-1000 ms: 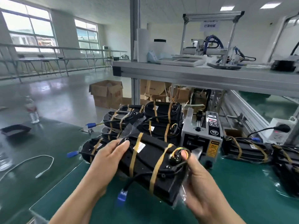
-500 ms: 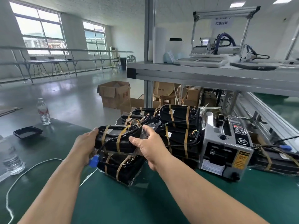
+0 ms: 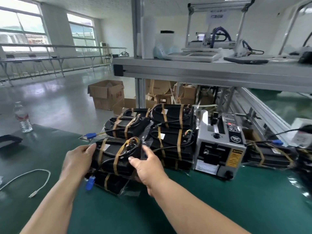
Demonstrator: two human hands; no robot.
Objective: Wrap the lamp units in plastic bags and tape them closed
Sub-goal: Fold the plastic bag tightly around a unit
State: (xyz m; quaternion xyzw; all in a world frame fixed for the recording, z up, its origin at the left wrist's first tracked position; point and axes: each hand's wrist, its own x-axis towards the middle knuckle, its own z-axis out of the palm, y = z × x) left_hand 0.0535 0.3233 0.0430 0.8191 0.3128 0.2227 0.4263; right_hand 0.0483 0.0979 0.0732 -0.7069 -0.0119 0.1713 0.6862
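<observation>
Lower frame: forearms cut off at bottom edge. Centre: left hand [image 3: 79, 160] cupped against left end of top lamp unit [image 3: 116, 156], fingers half curled, palm side hidden. Right hand [image 3: 148, 166] spread over right end, thumb on front face, fingertips lost in crinkled clear bag film. Unit held between both hands, resting on lower lamp unit [image 3: 111, 182], mostly covered. Blue connector [image 3: 89, 182] dangling below left hand above green worktop [image 3: 118, 213]. Behind: stack of taped units [image 3: 170, 132], blurred. Right of stack: tape dispenser [image 3: 219, 147]; label unreadable.
</observation>
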